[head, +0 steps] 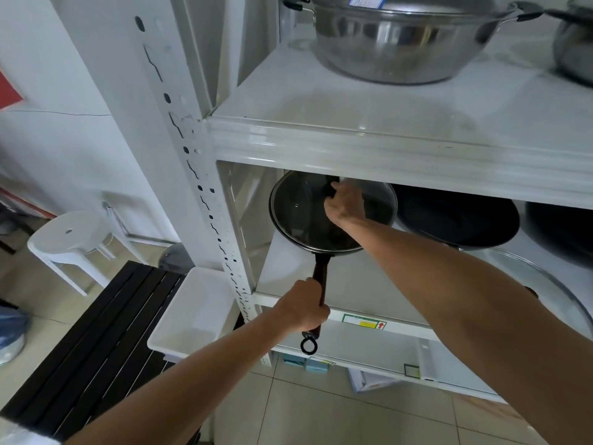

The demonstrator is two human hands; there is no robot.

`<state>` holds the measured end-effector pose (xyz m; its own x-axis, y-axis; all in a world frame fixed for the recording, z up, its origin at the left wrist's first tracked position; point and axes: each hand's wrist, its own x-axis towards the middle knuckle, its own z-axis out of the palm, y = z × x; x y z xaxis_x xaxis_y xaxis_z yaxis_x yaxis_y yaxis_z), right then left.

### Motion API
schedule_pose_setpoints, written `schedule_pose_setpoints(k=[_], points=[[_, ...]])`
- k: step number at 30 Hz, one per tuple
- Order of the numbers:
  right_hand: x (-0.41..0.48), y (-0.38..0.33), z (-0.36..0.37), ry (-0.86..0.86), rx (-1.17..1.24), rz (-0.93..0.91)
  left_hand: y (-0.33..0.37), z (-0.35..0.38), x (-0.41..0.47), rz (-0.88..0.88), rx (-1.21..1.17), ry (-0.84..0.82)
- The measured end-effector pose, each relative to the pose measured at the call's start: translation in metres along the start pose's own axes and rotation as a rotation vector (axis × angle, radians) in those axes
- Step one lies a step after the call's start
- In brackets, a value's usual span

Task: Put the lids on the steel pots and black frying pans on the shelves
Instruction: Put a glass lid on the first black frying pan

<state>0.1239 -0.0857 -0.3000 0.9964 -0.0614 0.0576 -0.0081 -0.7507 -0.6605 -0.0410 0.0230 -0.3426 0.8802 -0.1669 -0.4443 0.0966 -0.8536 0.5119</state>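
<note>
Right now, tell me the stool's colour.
White; the stool shows at left in the head view.

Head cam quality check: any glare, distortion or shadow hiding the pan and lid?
Head view: wide-angle bends the shelf post; glare on the upper shelf edge; lower bay is shadowed, so the glass lid and the neighbouring pan read dark; frame edges soft.

A red up-arrow shows on the shelf-edge sticker (364,322); its print is illegible.
</note>
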Motion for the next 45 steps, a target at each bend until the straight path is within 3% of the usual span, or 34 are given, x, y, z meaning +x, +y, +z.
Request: schedule_pose_setpoints(k=[45], points=[[-0.005,-0.004,0.022,0.025,0.08,-0.012,-0.011,0.002,-0.009,-0.059,-0.037,-0.001]])
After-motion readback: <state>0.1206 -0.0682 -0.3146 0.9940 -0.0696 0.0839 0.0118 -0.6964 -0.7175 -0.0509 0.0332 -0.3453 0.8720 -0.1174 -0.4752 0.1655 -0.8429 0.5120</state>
